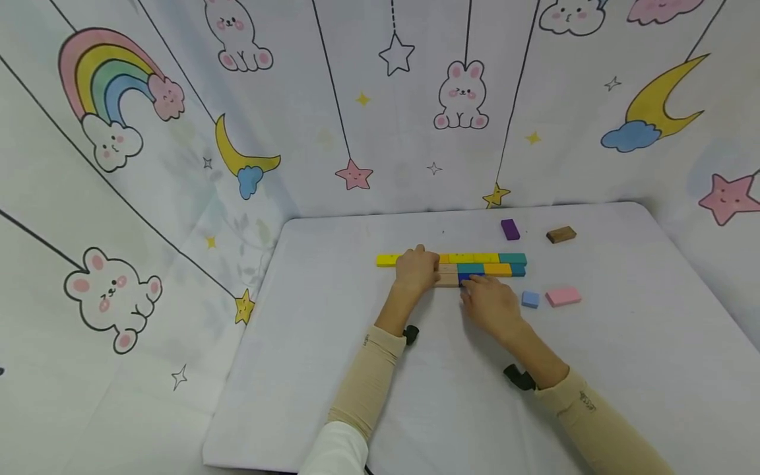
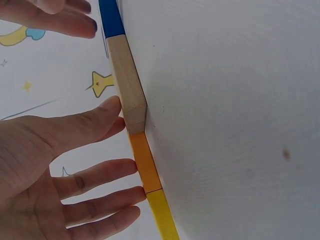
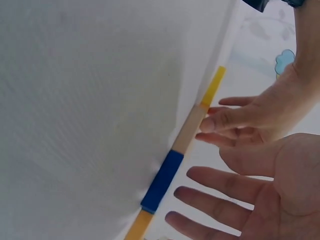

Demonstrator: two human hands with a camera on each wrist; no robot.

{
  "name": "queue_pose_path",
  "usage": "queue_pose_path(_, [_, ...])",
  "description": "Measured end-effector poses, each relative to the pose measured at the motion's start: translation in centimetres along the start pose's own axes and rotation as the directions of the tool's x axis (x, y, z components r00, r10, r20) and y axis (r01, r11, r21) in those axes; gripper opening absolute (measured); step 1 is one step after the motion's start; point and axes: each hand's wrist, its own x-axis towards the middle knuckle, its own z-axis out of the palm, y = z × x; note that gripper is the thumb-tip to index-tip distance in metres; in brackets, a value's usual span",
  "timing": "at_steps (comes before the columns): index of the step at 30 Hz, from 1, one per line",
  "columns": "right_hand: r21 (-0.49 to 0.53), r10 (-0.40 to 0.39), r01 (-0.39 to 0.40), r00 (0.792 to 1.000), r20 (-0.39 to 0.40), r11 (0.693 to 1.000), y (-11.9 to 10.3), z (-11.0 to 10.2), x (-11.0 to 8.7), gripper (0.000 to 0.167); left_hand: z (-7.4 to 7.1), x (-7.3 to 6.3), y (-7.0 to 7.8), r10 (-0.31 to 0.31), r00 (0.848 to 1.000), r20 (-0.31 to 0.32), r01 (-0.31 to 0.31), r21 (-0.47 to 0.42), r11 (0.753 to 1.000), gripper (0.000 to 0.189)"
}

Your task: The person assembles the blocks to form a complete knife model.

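My left hand (image 1: 417, 269) lies over the left part of several rows of small flat blocks. In the left wrist view its thumb and index finger touch a plain wooden block (image 2: 129, 85). The other fingers, fairly straight, reach toward an orange block (image 2: 145, 162) and a yellow block (image 2: 163, 215). My right hand (image 1: 491, 305) is at the near side of the rows, by a dark blue block (image 3: 162, 182) that adjoins the wooden one. In the right wrist view its fingers are extended, with a small apparent gap from the blue block.
Behind the rows lie a purple block (image 1: 510, 229) and a brown wooden block (image 1: 561, 235). To the right are a light blue block (image 1: 530, 299) and a pink block (image 1: 563, 297). A white-covered table (image 1: 309, 343) meets a patterned cloth backdrop (image 1: 404, 132).
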Motion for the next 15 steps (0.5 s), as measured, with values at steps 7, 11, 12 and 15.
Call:
queue_pose_path(7, [0.074, 0.020, -0.019, 1.000, -0.017, 0.997, 1.1, -1.2, -0.7, 0.034, 0.2, 0.0, -0.1, -0.002, 1.000, 0.009, 0.002, -0.008, 1.000, 0.018])
queue_pose_path(11, [0.104, 0.071, -0.073, 0.997, 0.017, 0.992, 2.2, -2.0, -1.7, 0.035, 0.2, 0.0, -0.1, -0.002, 1.000, 0.016, 0.002, -0.012, 1.000, 0.017])
queue_pose_path(12, [0.111, 0.089, -0.091, 0.996, 0.026, 0.990, 2.4, -2.2, -2.0, 0.035, 0.2, 0.1, -0.1, -0.002, 1.000, 0.017, 0.002, -0.016, 1.000, 0.016])
queue_pose_path(15, [0.127, 0.124, -0.128, 0.992, 0.034, 0.984, 3.5, -2.4, -2.9, 0.035, 0.2, 0.1, -0.1, 0.004, 1.000, 0.010, -0.003, -0.018, 1.000, 0.017])
